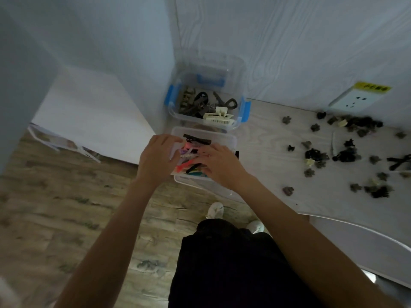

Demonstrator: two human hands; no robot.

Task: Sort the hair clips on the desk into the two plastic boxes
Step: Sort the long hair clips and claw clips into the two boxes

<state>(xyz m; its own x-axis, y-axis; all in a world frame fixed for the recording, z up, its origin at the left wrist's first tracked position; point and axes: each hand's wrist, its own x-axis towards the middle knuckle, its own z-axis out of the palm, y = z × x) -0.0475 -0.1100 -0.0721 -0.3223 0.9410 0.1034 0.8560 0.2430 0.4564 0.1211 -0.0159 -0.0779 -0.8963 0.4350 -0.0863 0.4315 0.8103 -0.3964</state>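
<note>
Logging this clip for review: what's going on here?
A person is sorting hair clips. Both hands, left hand and right hand, are in the near box of colourful clips. The far box with blue latches holds dark and cream clips. Many small dark clips lie unsorted on the desk.

Only one piece of writing shows: a yellow label (pixel 373 87) with a line of small dark characters, stuck along the top edge of the white wall socket (pixel 353 100) at about two o'clock, above the counter (pixel 266 138). The characters are too blurred and small to read. No other text, brand or number is legible anywhere.
</note>
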